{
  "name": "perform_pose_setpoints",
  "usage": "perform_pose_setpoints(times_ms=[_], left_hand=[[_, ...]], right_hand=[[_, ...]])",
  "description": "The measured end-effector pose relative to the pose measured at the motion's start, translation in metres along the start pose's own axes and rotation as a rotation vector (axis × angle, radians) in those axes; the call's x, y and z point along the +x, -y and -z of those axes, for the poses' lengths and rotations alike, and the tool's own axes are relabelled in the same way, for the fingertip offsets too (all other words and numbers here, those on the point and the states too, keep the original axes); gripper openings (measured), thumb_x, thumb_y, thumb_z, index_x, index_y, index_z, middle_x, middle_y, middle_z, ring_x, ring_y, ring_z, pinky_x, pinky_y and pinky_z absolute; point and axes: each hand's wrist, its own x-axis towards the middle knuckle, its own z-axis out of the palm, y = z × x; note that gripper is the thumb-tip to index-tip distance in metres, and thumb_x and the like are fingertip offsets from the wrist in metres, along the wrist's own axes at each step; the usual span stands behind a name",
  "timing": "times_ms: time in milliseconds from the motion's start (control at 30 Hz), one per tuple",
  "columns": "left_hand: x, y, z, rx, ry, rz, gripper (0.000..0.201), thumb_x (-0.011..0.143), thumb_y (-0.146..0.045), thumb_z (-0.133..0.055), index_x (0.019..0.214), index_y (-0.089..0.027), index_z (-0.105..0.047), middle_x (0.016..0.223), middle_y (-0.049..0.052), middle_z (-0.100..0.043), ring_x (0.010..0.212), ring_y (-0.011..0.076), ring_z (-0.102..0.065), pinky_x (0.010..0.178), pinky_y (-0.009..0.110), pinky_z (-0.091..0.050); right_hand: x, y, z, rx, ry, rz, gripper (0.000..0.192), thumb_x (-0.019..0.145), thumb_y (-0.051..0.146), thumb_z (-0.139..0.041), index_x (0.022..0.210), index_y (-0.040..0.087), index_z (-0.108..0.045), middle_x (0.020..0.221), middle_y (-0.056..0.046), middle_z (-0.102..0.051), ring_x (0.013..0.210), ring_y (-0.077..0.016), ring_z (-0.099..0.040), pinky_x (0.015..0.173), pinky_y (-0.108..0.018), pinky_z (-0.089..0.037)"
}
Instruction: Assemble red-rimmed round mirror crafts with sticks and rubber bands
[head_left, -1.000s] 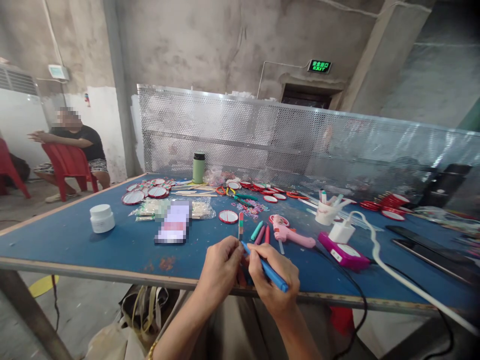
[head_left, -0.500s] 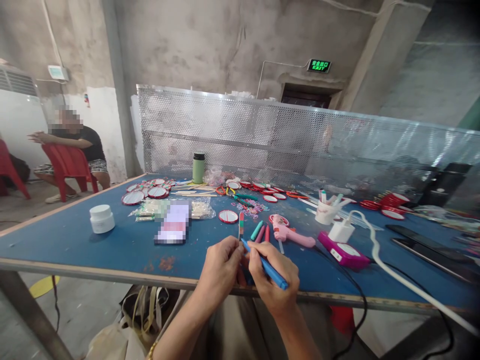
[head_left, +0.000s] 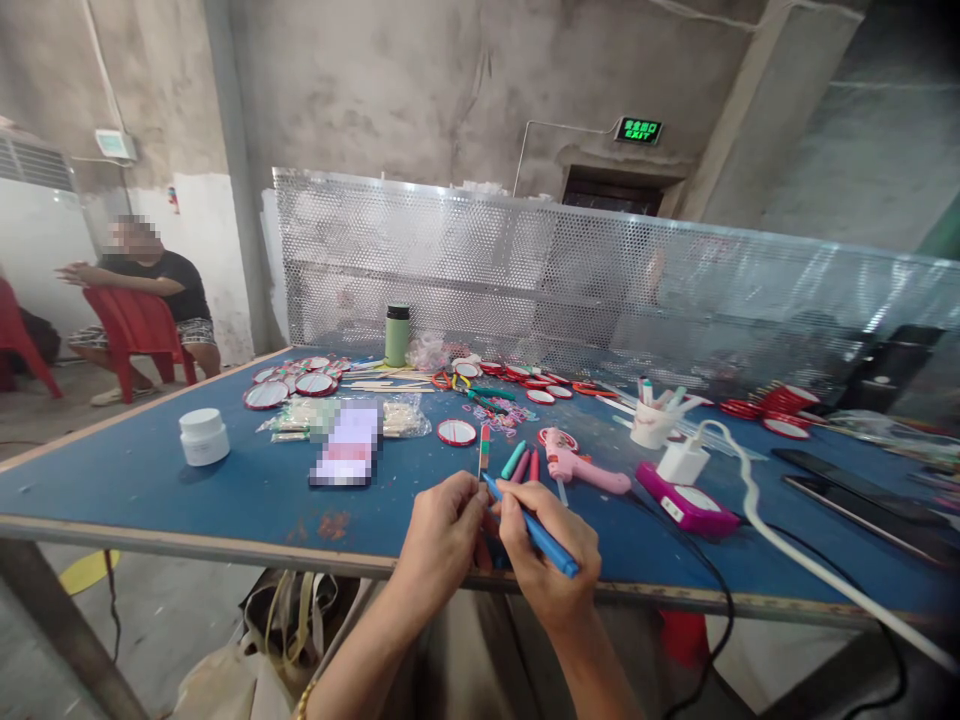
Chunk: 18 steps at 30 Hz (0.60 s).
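The desk (head_left: 150,490) is blue with a pale wooden edge. A blue marker (head_left: 536,535) sits in the right hand (head_left: 547,560); the stick (head_left: 484,448) is striped red, green and white. The glue gun (head_left: 581,468) is pink, the jar (head_left: 203,437) white, the bottle (head_left: 397,336) green with a black cap, the round mirrors (head_left: 315,383) red-rimmed, and the screen (head_left: 525,280) silver and perforated.

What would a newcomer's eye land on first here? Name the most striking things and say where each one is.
At the near table edge, the right hand grips a blue marker whose tip meets a striped stick pinched upright in the left hand. Just beyond lie a pink glue gun and loose markers. Red-rimmed round mirrors spread across the far blue table.
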Motion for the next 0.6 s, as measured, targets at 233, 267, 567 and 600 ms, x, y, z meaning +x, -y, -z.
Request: perform_pose_setpoints(times_ms=[233, 267, 567, 600], left_hand=[[0.0001, -0.0020, 0.0005, 0.022, -0.014, -0.003, 0.030, 0.090, -0.039, -0.049, 0.066, -0.020, -0.047, 0.051, -0.005, -0.053, 0.040, 0.0120, -0.056, 0.039, 0.020, -0.035], [0.0003, -0.0018, 0.0005, 0.025, -0.014, -0.006, 0.030, 0.090, -0.039, -0.049, 0.066, -0.020, -0.047, 0.052, -0.005, -0.054, 0.040, 0.0119, -0.056, 0.039, 0.020, -0.035], [0.0000, 0.0010, -0.0002, 0.012, -0.010, -0.009, 0.031, 0.090, -0.041, -0.049, 0.067, -0.021, -0.048, 0.049, -0.005, -0.053, 0.039, 0.0124, -0.054, 0.039, 0.020, -0.036], [-0.0001, 0.0011, -0.0002, 0.016, -0.008, -0.009, 0.031, 0.090, -0.042, -0.049, 0.067, -0.021, -0.049, 0.049, -0.005, -0.053, 0.039, 0.0126, -0.054, 0.039, 0.020, -0.036]], right_hand=[[0.0033, 0.0013, 0.0008, -0.019, 0.012, 0.007, 0.014, 0.090, 0.013, -0.056, 0.092, 0.019, -0.068, 0.076, -0.002, -0.074, 0.065, -0.0141, -0.072, 0.064, -0.024, -0.056], [0.0032, 0.0012, 0.0008, -0.021, 0.012, 0.007, 0.014, 0.090, 0.013, -0.056, 0.092, 0.019, -0.068, 0.076, -0.002, -0.074, 0.065, -0.0141, -0.072, 0.064, -0.024, -0.056], [0.0017, -0.0010, -0.0008, -0.010, 0.023, 0.013, 0.013, 0.090, 0.013, -0.056, 0.094, 0.019, -0.068, 0.079, -0.003, -0.074, 0.068, -0.0142, -0.071, 0.066, -0.024, -0.055], [0.0018, -0.0006, -0.0005, -0.010, 0.023, 0.010, 0.013, 0.090, 0.013, -0.056, 0.094, 0.019, -0.068, 0.079, -0.003, -0.074, 0.067, -0.0142, -0.071, 0.066, -0.024, -0.055]])
